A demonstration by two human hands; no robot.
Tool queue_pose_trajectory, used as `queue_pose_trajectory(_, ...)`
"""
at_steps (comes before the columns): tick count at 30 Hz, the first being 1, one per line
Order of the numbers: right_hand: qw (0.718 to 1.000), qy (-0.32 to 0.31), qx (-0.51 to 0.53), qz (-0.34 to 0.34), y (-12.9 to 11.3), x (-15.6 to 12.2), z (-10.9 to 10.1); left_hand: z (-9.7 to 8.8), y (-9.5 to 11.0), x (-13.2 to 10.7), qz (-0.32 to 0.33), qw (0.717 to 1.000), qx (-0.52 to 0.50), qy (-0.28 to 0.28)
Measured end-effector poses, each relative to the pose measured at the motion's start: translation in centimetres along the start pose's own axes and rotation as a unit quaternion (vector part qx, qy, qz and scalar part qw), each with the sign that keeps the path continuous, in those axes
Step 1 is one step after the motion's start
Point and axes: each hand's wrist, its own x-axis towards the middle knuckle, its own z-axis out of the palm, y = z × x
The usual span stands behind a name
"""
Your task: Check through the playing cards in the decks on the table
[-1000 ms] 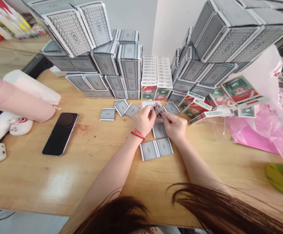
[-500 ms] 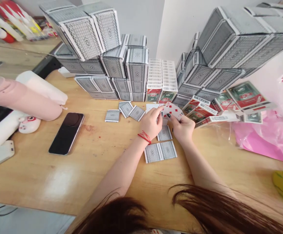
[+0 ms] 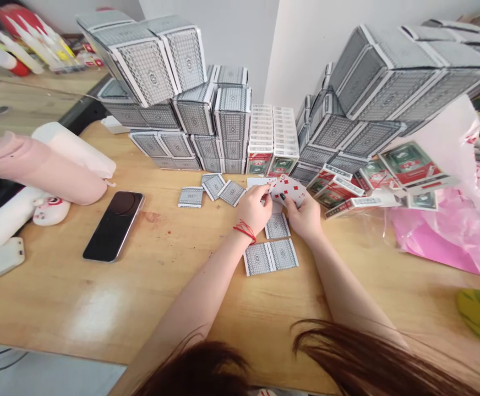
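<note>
Gripping fanned playing cards (image 3: 287, 190) in our left hand (image 3: 253, 210) and right hand (image 3: 305, 219) over a wooden table (image 3: 153, 308), we face stacked card boxes (image 3: 232, 124).

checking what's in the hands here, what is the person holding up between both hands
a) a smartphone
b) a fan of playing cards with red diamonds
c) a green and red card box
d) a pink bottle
b, the fan of playing cards with red diamond pips is held between the left hand and the right hand, while the smartphone lies flat off to the left.
</note>
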Motion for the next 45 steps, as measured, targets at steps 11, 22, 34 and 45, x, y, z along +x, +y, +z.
queue_pose_trajectory(11, 0.999, 0.010, -0.034, -0.018, -0.5, 0.3, 0.5, -0.7, -0.1, 0.5, -0.060, 0.996, -0.057, -0.044)
queue_pose_trajectory(22, 1.000, 0.010, -0.029, 0.006, -0.8, 0.3, 0.4, -1.3, 0.0, 0.3, -0.111, 0.989, -0.016, -0.098)
queue_pose_trajectory(34, 0.998, -0.012, -0.009, 0.058, -0.4, 0.4, 0.5, -1.6, -0.2, 0.3, -0.113, 0.990, -0.042, -0.069)
queue_pose_trajectory(45, 0.996, -0.051, -0.004, 0.071, -0.3, 0.5, 0.3, -1.7, -1.0, 0.3, -0.038, 0.997, 0.013, -0.072)
